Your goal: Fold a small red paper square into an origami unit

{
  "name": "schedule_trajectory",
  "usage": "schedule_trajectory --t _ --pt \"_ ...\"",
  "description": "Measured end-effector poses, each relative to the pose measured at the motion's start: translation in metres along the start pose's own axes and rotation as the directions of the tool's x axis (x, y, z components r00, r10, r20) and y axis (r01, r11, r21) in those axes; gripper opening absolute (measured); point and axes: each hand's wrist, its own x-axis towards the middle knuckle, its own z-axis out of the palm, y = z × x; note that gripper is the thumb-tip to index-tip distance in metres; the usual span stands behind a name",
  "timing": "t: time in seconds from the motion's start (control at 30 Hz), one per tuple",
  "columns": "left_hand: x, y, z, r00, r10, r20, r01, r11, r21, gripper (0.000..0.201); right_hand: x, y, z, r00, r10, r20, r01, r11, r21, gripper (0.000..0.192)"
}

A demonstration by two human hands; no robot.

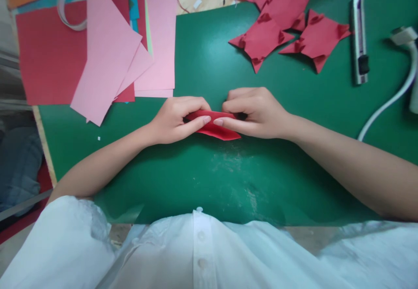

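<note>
A narrow folded red paper piece [214, 127] is lying low over the green cutting mat [202, 53], mid-desk, directly ahead of the person's white shirt [199, 254]. Both hands are pinching it. The left hand [174, 119] is gripping its left end, fingers [196, 125] curled over the top edge and thumb pressing along the near side, clamped on the paper. The right hand [253, 112] is gripping the right end, fingers folded down onto the top, thumb lying flat along the paper, also clamped on it. The two thumb tips are nearly meeting at the middle of the piece. The lower right corner of the paper is poking out below the right thumb.

Both forearms are angling inward from the near corners, wrists resting low on the mat, knuckles facing away from the camera.

Farther back: folded red star-like shapes [287, 32], a utility knife [359, 40] to their right, and pink sheets [111, 53] stacked over red card at far left.
</note>
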Motion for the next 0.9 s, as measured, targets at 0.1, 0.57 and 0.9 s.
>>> schedule_trajectory --t 0.1,0.57,0.9 --pt "-0.0001 0.0001 0.0005 1.000 0.004 -0.007 -0.004 1.000 0.003 0.022 0.0003 0.0003 0.0004 1.000 -0.004 -0.001 0.004 1.000 0.002 0.061" --pt "-0.0007 -0.0004 -0.0008 1.000 -0.018 0.018 0.018 1.000 0.021 0.026 -0.0004 0.0012 0.0005 1.000 -0.007 -0.002 0.007 1.000 -0.016 0.058" --pt "-0.0002 0.0004 -0.0005 1.000 -0.004 0.016 0.004 1.000 0.031 0.025 -0.0009 0.0010 0.0010 1.000 -0.016 -0.005 0.016 1.000 -0.019 0.057"
